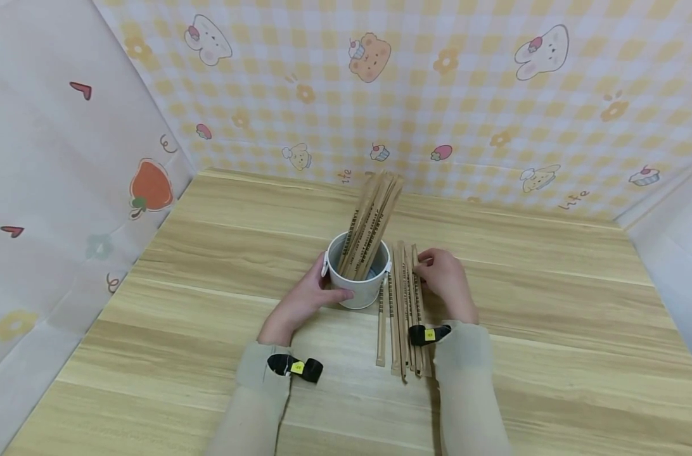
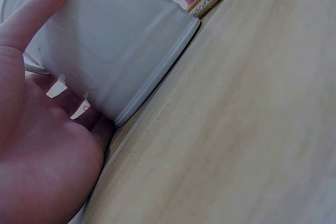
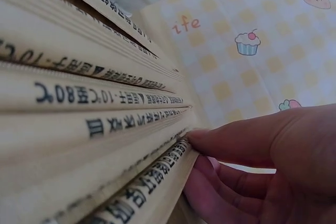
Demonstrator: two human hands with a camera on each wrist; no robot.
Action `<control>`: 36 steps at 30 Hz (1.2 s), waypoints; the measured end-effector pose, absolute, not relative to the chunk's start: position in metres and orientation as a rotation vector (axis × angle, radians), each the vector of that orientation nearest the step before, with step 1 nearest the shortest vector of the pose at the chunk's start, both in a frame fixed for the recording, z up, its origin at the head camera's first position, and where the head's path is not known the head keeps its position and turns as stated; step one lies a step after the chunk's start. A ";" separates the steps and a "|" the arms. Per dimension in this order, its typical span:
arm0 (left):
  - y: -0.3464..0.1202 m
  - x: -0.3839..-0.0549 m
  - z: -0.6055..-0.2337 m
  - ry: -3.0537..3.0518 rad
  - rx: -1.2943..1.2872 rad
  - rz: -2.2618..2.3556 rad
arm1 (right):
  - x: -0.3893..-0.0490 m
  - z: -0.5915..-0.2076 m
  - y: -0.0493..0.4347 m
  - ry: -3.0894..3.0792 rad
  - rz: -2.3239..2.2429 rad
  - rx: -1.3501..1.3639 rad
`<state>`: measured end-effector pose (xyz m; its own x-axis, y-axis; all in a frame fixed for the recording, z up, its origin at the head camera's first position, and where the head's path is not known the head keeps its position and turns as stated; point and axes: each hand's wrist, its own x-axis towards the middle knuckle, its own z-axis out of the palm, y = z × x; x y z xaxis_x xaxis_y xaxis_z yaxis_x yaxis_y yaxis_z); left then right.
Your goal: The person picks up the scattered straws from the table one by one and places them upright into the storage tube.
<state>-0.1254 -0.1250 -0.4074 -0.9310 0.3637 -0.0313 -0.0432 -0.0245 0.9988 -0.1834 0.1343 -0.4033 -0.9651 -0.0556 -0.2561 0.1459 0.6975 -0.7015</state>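
Observation:
A white metal bucket [image 1: 354, 296] stands upright on the table, with several brown paper-wrapped straws [image 1: 374, 218] leaning in it. My left hand [image 1: 307, 299] holds its side, thumb across the front and fingers behind, as the left wrist view shows too. Just right of the bucket, more wrapped straws [image 1: 402, 310] lie roughly side by side, printed with dark lettering. At the right edge of this row my right hand [image 1: 447, 278] pinches the outermost straw [image 3: 170, 182] near its far end, between thumb and fingers in the right wrist view.
The table [image 1: 557, 367] has a light wood-grain top. Behind it hangs a yellow checked cloth [image 1: 471, 107] with cartoon prints, and a pale printed cloth [image 1: 55, 164] covers the left side. Both wrists wear small black cameras [image 1: 312, 370] over the sleeves.

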 end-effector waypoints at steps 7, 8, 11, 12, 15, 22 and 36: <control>-0.125 -0.125 -0.408 1.970 0.337 2.027 | -0.182 -0.400 0.138 2.636 -1.136 0.096; -0.125 -0.125 -0.408 1.972 0.336 2.025 | -0.182 -0.398 0.139 2.633 -1.138 0.098; -0.125 -0.126 -0.408 1.975 0.341 2.025 | -0.182 -0.395 0.141 2.646 -1.139 0.095; -0.125 -0.126 -0.408 1.975 0.340 2.026 | -0.181 -0.393 0.142 2.658 -1.137 0.092; -0.125 -0.127 -0.407 1.976 0.355 2.031 | -0.181 -0.387 0.143 2.712 -1.145 0.079; -0.125 -0.126 -0.407 1.990 0.344 2.018 | -0.177 -0.366 0.144 2.755 -1.266 0.080; -0.125 -0.124 -0.407 1.997 0.340 2.005 | -0.167 -0.335 0.141 2.823 -1.495 0.109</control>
<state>-0.1244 -0.1249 -0.4069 -0.9299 0.3659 -0.0372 -0.0386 0.0034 0.9992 -0.1667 0.1410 -0.3354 -0.9962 0.0856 0.0165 0.0344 0.5604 -0.8275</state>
